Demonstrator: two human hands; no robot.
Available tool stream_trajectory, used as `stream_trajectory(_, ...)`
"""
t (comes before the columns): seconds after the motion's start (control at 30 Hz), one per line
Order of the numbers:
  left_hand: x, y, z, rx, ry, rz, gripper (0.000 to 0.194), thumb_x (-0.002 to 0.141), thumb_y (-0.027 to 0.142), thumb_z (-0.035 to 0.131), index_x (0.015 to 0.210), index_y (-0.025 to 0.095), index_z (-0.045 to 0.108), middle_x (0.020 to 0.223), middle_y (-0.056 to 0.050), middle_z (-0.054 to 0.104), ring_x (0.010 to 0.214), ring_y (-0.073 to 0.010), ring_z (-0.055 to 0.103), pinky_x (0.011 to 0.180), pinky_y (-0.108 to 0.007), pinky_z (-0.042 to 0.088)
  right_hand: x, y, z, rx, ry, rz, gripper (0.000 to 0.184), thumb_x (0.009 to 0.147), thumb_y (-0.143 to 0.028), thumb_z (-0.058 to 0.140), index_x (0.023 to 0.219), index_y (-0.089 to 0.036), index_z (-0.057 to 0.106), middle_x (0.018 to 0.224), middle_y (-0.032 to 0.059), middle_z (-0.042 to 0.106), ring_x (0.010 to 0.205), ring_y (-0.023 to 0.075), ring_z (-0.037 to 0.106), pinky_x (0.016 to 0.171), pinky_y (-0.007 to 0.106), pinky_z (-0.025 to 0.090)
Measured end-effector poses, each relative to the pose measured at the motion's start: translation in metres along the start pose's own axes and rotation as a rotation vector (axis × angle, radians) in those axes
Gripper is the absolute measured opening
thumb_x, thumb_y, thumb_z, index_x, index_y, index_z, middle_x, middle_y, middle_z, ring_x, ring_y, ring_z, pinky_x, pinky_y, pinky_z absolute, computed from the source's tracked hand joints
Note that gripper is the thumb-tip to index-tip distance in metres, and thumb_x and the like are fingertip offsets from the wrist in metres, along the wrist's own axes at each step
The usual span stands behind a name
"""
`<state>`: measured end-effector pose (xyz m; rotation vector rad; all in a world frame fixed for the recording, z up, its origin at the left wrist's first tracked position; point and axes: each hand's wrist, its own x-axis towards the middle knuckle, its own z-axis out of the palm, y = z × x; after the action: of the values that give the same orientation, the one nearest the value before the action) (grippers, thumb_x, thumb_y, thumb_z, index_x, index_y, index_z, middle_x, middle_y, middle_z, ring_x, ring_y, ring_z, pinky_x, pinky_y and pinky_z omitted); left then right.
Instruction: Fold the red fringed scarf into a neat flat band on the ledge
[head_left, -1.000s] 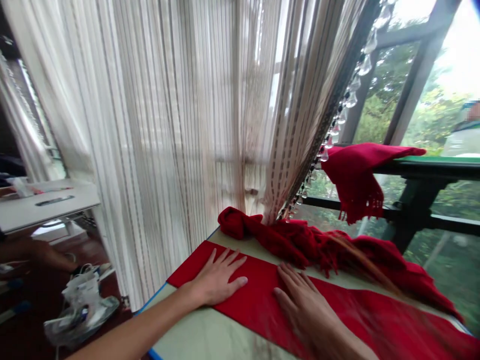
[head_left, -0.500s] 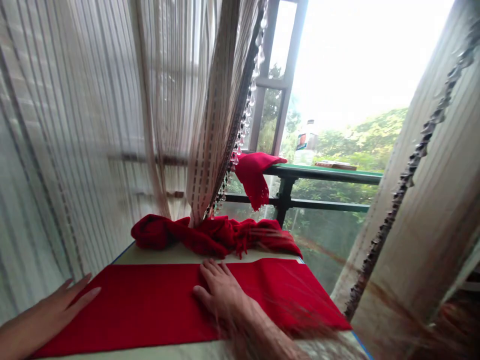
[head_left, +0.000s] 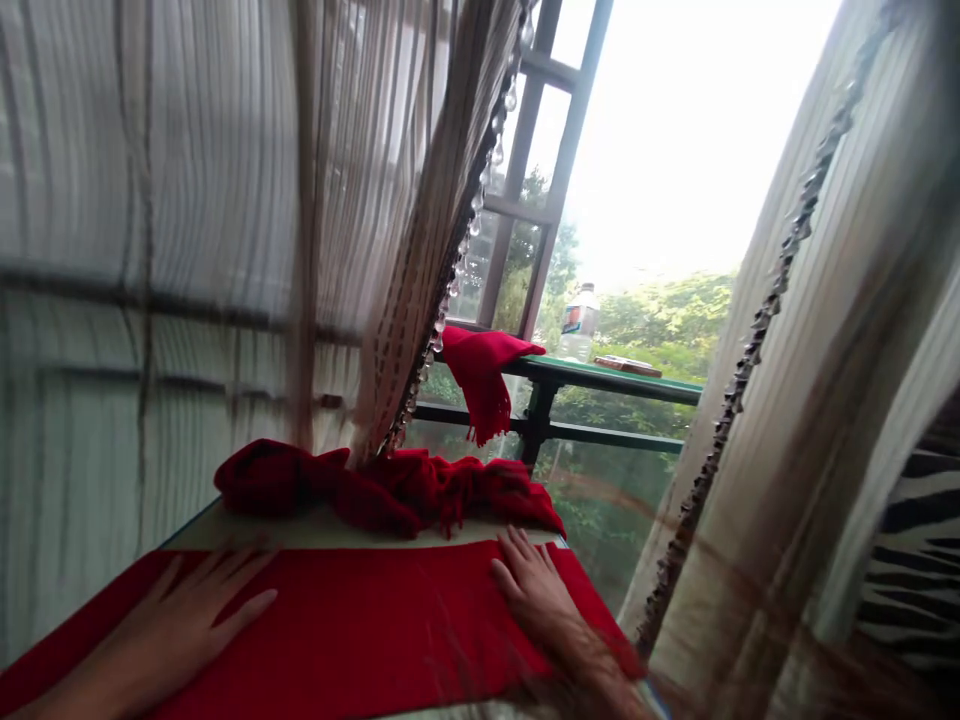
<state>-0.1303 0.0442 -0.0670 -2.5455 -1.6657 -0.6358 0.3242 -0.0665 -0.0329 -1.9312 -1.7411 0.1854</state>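
Observation:
A flat red cloth (head_left: 360, 620), probably a scarf like the fringed one behind it, lies spread across the table. On its left part rests my left hand (head_left: 187, 610), fingers spread and a little blurred. My right hand (head_left: 536, 580) lies flat near the cloth's far right edge, fingers stretched out. Neither hand grips anything. Behind the cloth, a crumpled red scarf (head_left: 390, 495) with fringe lies in a heap along the table's far edge. Strands of hair blur the view over the cloth's near right part.
Another red fringed scarf (head_left: 480, 385) hangs over the green railing (head_left: 622, 385). A plastic bottle (head_left: 581, 318) and a flat brown item (head_left: 627, 366) stand on the rail. Sheer curtains with bead trim (head_left: 480, 200) hang on both sides. The pale tabletop (head_left: 300, 530) shows beyond the cloth.
My right hand has slid to the right across the cloth. My left hand has moved right, further onto it. The fold at the cloth's right looks flatter. The view has turned and tilted slightly.

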Motion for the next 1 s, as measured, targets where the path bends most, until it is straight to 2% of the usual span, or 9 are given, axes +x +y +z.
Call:
stream_trajectory(0.1, -0.004, -0.001, -0.004, 0.04, -0.124, 0.028, 0.055, 0.093, 0.053, 0.045, 0.144, 0.036, 0.059, 0.158, 0.003, 0.045, 0.15, -0.0368, 0.033, 0.123, -0.063, 0.015, -0.004, 0.024, 0.019, -0.005, 0.013, 0.024, 0.06, 0.094, -0.058, 0.043, 0.147, -0.032, 0.054, 0.16, 0.0039, 0.044, 0.154, 0.0288, 0.027, 0.129, 0.054, 0.017)
stream_trajectory(0.2, -0.006, 0.006, -0.014, 0.039, -0.2, -0.011, 0.065, 0.099, 0.06, 0.041, 0.157, 0.031, 0.039, 0.163, -0.003, 0.034, 0.153, -0.0358, 0.024, 0.123, -0.063, 0.013, 0.0, 0.035, 0.03, 0.022, 0.025, 0.027, 0.062, 0.09, -0.064, 0.04, 0.143, -0.037, 0.058, 0.158, 0.0013, 0.047, 0.153, 0.0279, 0.028, 0.129, 0.053, 0.016)
stream_trajectory(0.27, -0.008, 0.014, -0.02, 0.044, -0.228, -0.002, 0.065, 0.101, 0.062, 0.04, 0.157, 0.03, 0.039, 0.164, -0.006, 0.033, 0.154, -0.0366, 0.023, 0.123, -0.065, 0.011, 0.004, 0.043, 0.034, 0.046, 0.014, 0.02, 0.067, 0.085, -0.069, 0.04, 0.141, -0.037, 0.06, 0.157, 0.0025, 0.049, 0.152, 0.0295, 0.029, 0.129, 0.054, 0.018)
stream_trajectory(0.37, -0.01, 0.023, -0.029, 0.056, -0.241, -0.01, 0.067, 0.101, 0.065, 0.036, 0.158, 0.029, 0.038, 0.164, -0.006, 0.032, 0.154, -0.0361, 0.022, 0.124, -0.065, 0.01, 0.008, 0.059, 0.042, 0.049, 0.041, -0.002, 0.07, 0.082, -0.075, 0.04, 0.139, -0.04, 0.061, 0.156, 0.0014, 0.049, 0.152, 0.0291, 0.029, 0.129, 0.055, 0.014)
stream_trajectory(0.53, -0.014, 0.023, -0.042, 0.052, -0.29, -0.032, 0.069, 0.101, 0.068, 0.032, 0.159, 0.031, 0.033, 0.166, -0.004, 0.028, 0.156, -0.0331, 0.018, 0.125, -0.062, 0.009, 0.011, 0.087, 0.053, 0.009, 0.057, -0.055, 0.066, 0.086, -0.076, 0.038, 0.141, -0.045, 0.057, 0.157, -0.003, 0.047, 0.151, 0.0256, 0.03, 0.129, 0.054, 0.016)
stream_trajectory(0.67, -0.016, 0.01, -0.046, 0.083, -0.283, -0.062, 0.068, 0.102, 0.067, 0.032, 0.159, 0.031, 0.034, 0.167, -0.003, 0.028, 0.156, -0.0321, 0.019, 0.126, -0.059, 0.009, 0.01, 0.095, 0.054, -0.026, 0.048, -0.087, 0.07, 0.089, -0.073, 0.037, 0.147, -0.038, 0.051, 0.159, -0.0004, 0.044, 0.152, 0.0261, 0.03, 0.128, 0.055, 0.021)
stream_trajectory(0.83, -0.021, -0.019, -0.041, 0.062, -0.227, -0.124, 0.068, 0.1, 0.067, 0.036, 0.158, 0.031, 0.037, 0.166, -0.002, 0.031, 0.155, -0.0311, 0.021, 0.126, -0.059, 0.009, 0.006, 0.085, 0.044, -0.062, 0.015, -0.07, 0.076, 0.088, -0.074, 0.034, 0.148, -0.03, 0.051, 0.159, 0.0024, 0.045, 0.151, 0.0286, 0.031, 0.127, 0.056, 0.023)
stream_trajectory(0.93, -0.024, -0.041, -0.038, 0.041, -0.208, -0.197, 0.071, 0.1, 0.066, 0.034, 0.159, 0.026, 0.036, 0.167, -0.004, 0.029, 0.156, -0.0331, 0.018, 0.124, -0.064, 0.014, 0.005, 0.082, 0.041, -0.051, -0.002, -0.064, 0.076, 0.089, -0.073, 0.034, 0.148, -0.028, 0.052, 0.16, 0.003, 0.045, 0.152, 0.0285, 0.031, 0.128, 0.056, 0.023)
stream_trajectory(1.0, -0.025, -0.054, -0.036, 0.024, -0.199, -0.217, 0.076, 0.1, 0.065, 0.03, 0.16, 0.019, 0.033, 0.167, -0.008, 0.026, 0.155, -0.0313, 0.021, 0.125, -0.058, 0.018, 0.006, 0.083, 0.042, -0.012, 0.003, -0.074, 0.074, 0.089, -0.072, 0.038, 0.147, -0.03, 0.053, 0.159, 0.0035, 0.046, 0.152, 0.0277, 0.031, 0.128, 0.055, 0.023)
